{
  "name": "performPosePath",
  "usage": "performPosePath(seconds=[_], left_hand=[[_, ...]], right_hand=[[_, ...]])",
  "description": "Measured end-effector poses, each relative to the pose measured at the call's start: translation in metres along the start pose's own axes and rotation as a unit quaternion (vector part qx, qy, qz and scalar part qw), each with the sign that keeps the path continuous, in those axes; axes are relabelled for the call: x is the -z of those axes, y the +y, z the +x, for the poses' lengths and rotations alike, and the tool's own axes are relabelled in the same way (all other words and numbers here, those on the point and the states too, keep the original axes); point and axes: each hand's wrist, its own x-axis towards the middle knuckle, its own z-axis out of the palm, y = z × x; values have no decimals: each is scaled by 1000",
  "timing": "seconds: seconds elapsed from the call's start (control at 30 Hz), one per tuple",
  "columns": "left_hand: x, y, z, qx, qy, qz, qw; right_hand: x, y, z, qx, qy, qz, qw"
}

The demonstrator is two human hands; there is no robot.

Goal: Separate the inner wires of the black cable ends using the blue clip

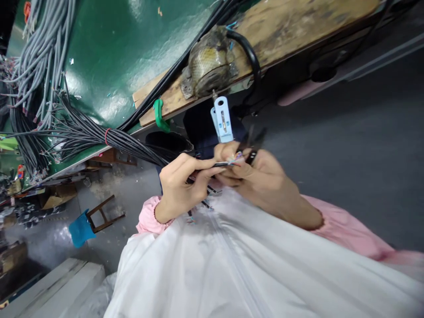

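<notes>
My left hand (185, 179) is closed, pinching a black cable (221, 164) between thumb and fingers. At the cable's stripped end, thin coloured wires (236, 160) fan out toward my right hand (258, 174). The right fingers are closed around those wire ends and slightly smeared by motion. A small dark object (251, 156) sticks out between the right fingers; its kind is unclear. Just above the hands, a light-blue clothespin (222, 119) hangs from a domed, taped housing (210, 62). More stripped cable ends (207, 204) show below the left hand, against the white apron (198, 265).
A bundle of black cables (132, 148), tied with a red band (106, 136), runs off the green table (109, 53). Grey cables (46, 57) lie at the far left. A green clamp-like piece (160, 115) sits on the wooden board (298, 31). A blue-seated stool (81, 227) stands lower left.
</notes>
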Motion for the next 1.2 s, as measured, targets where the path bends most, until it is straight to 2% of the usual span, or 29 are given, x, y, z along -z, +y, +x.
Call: performPosePath(seconds=[0.03, 0.1, 0.13, 0.17, 0.2, 0.23, 0.3, 0.33, 0.37, 0.4, 0.43, 0.5, 0.57, 0.63, 0.67, 0.73, 0.8, 0.87, 1.0, 1.2], left_hand=[[1, 2, 0, 3, -1, 18, 1000], [2, 5, 1, 5, -13, 59, 998], [3, 6, 2, 3, -23, 75, 997], [4, 7, 3, 1, -31, 86, 996], [5, 6, 4, 0, -36, 93, 995], [6, 6, 5, 0, -38, 95, 995], [6, 3, 7, 0, -35, 82, 996], [6, 2, 8, -1, -34, 70, 997], [7, 1, 9, -5, -34, 56, 998], [8, 1, 9, -8, -36, 44, 998], [9, 1, 9, -7, -39, 36, 999], [11, 2, 8, 11, -39, 21, 999], [13, 3, 7, 33, -27, -2, 999], [13, 2, 6, 42, -14, -28, 999], [13, 1, 5, 44, -8, -38, 998], [10, 0, 5, 48, 1, -44, 998], [7, -1, 4, 45, 10, -40, 998], [5, -2, 4, 30, 15, -35, 999], [2, -1, 3, 8, 21, -41, 999], [-2, -2, 2, 4, 26, -44, 999]], right_hand=[[-1, 4, 2, 83, 62, -89, 991], [-4, 12, 5, 235, 187, -248, 921], [-5, 15, 6, 280, 223, -290, 887], [-6, 16, 6, 296, 237, -304, 874], [-6, 15, 5, 285, 227, -290, 885], [-6, 14, 4, 251, 195, -254, 914], [-5, 8, 0, 135, 86, -149, 976], [-4, 5, -2, 88, 39, -109, 989], [-3, 3, -3, 66, 17, -90, 994], [-2, 2, -2, 67, 20, -91, 993], [1, 2, 0, 88, 52, -112, 988], [7, 5, 7, 156, 171, -165, 959], [15, 9, 13, 212, 304, -194, 908], [19, 8, 15, 256, 390, -200, 862], [19, 6, 13, 240, 377, -229, 865], [16, -1, 5, 225, 280, -280, 890], [11, -9, -3, 238, 198, -287, 906], [9, -15, -9, 248, 152, -283, 914], [11, -22, -12, 231, 126, -290, 920], [10, -18, -11, 224, 140, -296, 918]])
